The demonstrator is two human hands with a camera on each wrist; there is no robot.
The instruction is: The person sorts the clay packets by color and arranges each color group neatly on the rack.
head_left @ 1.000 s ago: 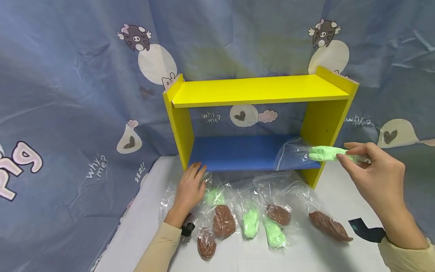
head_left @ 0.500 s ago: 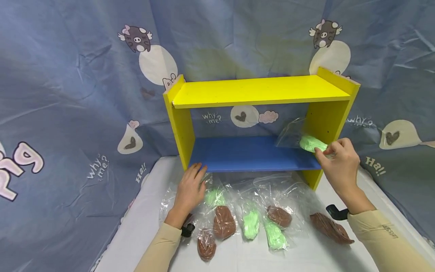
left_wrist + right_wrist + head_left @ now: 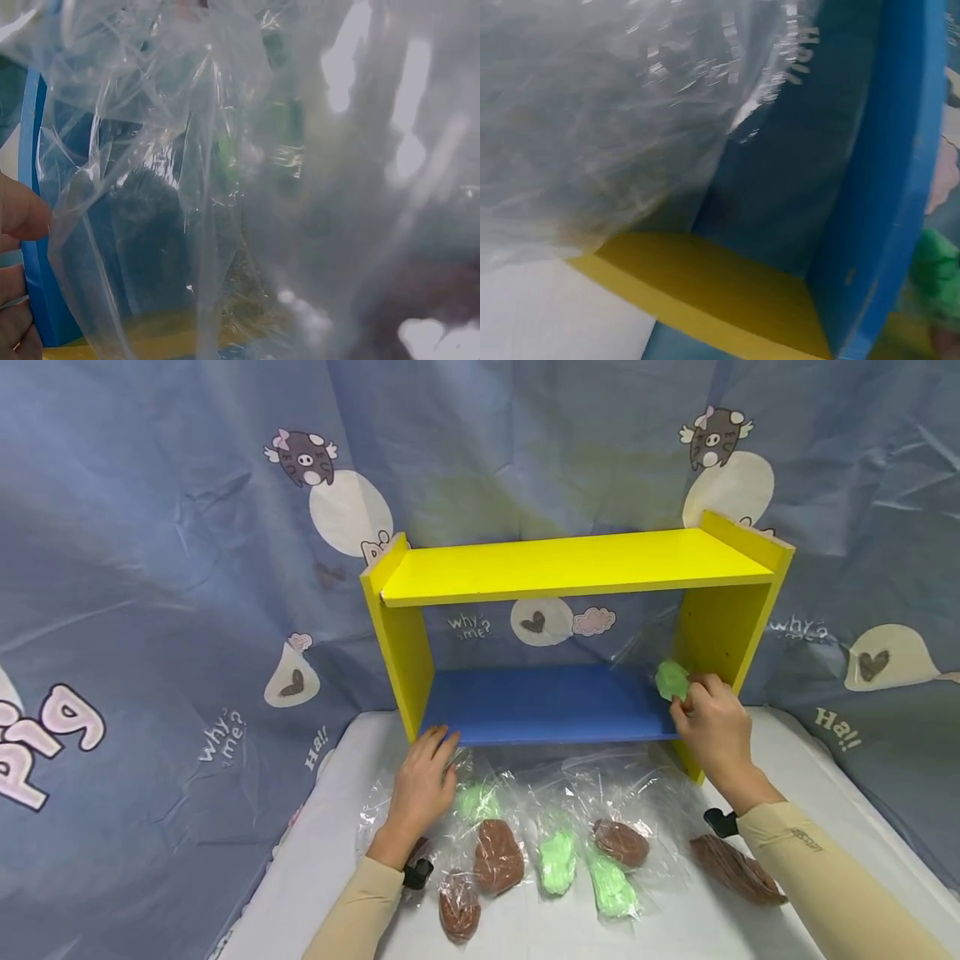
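A person's right hand (image 3: 716,727) grips a bagged green lump (image 3: 672,681) at the right end of the blue board (image 3: 547,702) in a yellow shelf unit (image 3: 577,564), while the left hand (image 3: 424,781) rests at the board's front left corner. Brown lumps (image 3: 498,857) and other green lumps (image 3: 557,864), in clear bags, lie in front on a white table (image 3: 322,835).

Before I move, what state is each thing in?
Rectangular yellow shelf with flat blue board: upright
Left grip: touching blue board
Pale green rounded lump in clear plastic bag: held inside shelf
Right grip: pinching that bagged lump
Brown lumps in clear plastic bags: lying on white table
Other green bagged lumps: lying on table
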